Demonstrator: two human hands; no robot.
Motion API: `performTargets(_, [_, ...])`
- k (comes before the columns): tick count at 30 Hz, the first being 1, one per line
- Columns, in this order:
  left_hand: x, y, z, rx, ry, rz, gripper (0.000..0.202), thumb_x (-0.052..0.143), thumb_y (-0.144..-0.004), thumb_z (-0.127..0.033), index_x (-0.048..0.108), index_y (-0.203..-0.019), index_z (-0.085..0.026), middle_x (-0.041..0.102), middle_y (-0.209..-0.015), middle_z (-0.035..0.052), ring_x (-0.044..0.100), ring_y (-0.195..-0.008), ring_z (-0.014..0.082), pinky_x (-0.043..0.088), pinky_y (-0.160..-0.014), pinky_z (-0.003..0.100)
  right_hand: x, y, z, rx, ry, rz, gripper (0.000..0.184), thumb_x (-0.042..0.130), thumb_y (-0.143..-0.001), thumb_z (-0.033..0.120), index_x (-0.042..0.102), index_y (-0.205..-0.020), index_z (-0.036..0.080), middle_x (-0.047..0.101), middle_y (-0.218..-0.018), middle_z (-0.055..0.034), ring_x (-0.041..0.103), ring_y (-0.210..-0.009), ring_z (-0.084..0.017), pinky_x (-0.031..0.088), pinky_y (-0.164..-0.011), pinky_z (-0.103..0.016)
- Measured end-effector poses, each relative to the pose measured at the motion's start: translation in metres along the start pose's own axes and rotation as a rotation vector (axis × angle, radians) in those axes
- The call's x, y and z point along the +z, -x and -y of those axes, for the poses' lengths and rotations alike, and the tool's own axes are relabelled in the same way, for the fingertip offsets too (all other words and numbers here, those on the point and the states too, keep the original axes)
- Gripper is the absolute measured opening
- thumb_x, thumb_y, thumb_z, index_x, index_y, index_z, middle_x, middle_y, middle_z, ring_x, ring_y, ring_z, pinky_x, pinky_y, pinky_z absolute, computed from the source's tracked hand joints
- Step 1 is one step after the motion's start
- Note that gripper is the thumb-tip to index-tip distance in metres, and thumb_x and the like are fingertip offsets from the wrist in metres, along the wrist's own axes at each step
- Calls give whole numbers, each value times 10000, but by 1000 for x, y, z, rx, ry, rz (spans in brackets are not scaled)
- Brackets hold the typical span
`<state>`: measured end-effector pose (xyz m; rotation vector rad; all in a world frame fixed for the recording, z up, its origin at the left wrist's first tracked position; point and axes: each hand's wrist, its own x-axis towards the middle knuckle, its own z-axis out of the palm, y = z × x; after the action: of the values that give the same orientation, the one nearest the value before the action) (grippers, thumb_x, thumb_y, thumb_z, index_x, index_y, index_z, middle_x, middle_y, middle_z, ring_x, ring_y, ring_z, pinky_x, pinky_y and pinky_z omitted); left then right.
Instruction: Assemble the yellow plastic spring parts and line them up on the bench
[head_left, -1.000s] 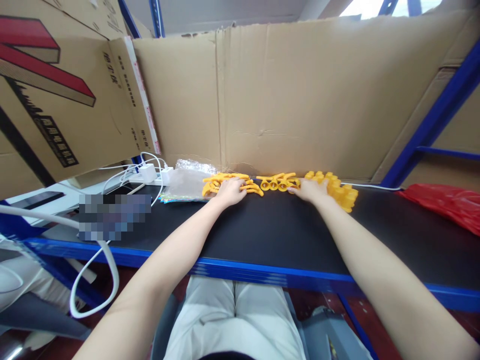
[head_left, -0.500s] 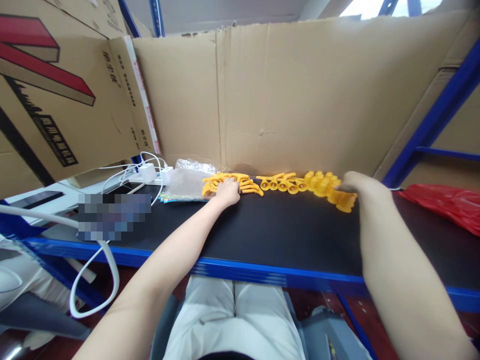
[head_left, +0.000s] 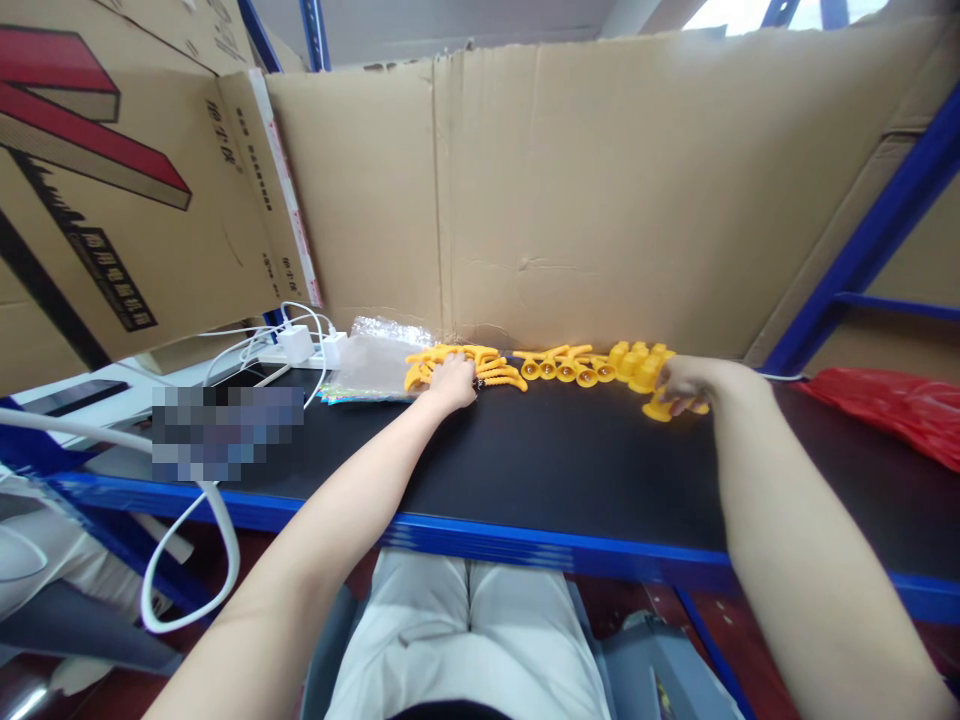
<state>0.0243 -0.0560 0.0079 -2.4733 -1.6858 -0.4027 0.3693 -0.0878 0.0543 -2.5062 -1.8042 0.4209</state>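
Note:
On the black tabletop (head_left: pixel 555 450) lies a row of yellow plastic parts. My left hand (head_left: pixel 453 382) is closed over a pile of yellow curved, ridged parts (head_left: pixel 504 372); its fingertips are partly hidden. To the right lie several yellow funnel-ended parts (head_left: pixel 585 375) with stems, open ends facing me. Beyond them, several yellow cup-shaped parts (head_left: pixel 634 362) stand close together. My right hand (head_left: pixel 686 384) has its fingers bent around a yellow flared cup (head_left: pixel 658 407) at the near right end of that group. Another bit of yellow shows beneath the fingers.
Clear plastic bags (head_left: pixel 375 365) lie left of the yellow parts, near white chargers (head_left: pixel 296 345) and cables. A red plastic bag (head_left: pixel 885 405) is at the right. Cardboard (head_left: pixel 570 200) walls the back, and a blue rail (head_left: pixel 555 545) edges the front.
My right hand has shifted slightly left and curled its fingers around a front cup. That cup now lies tilted toward the left. My left hand has barely moved.

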Motion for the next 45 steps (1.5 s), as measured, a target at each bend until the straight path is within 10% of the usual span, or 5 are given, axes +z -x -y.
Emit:
performTargets(5, [0,2,0,14,-12,23,295,533,-715,-94,606,-994,-155,516,-1179,128,444,-1140,279,415,-917,415,12,8,35,-128,-77,161,103,643,-755,143,548,-794,141,640,-631,-73,651,-667,-177,491,-677,-300])
performTargets(15, [-4,-3,8,11,-19,3,278,471,-748,-86,636,-944,-193,585,-1137,100,478,-1126,269,401,-915,421,31,21,81,-465,-39,35,126,708,-674,210,607,-748,201,661,-607,-44,657,-725,-254,479,-711,-384])
performTargets(25, [-43,-18,11,71,-158,246,371,566,-672,-83,667,-998,-227,667,-980,69,601,-922,222,445,-803,302,36,20,86,-447,-51,-29,330,683,-707,169,585,-1022,179,652,-573,-7,653,-756,-221,457,-736,-304])
performTargets(32, [-11,-7,43,119,-76,32,462,407,-786,-99,557,-1193,-259,487,-1276,106,402,-1216,280,363,-957,448,52,14,94,-525,-91,-48,205,623,-773,253,519,-931,173,650,-683,-6,622,-612,-150,429,-583,-235])
performTargets(45, [-1,-6,50,11,-56,-46,352,445,-776,-111,555,-1090,-225,539,-1095,104,538,-1007,248,406,-876,398,61,4,96,-622,-15,-203,244,587,-784,251,476,-992,190,627,-802,-40,591,-660,-168,406,-610,-255])
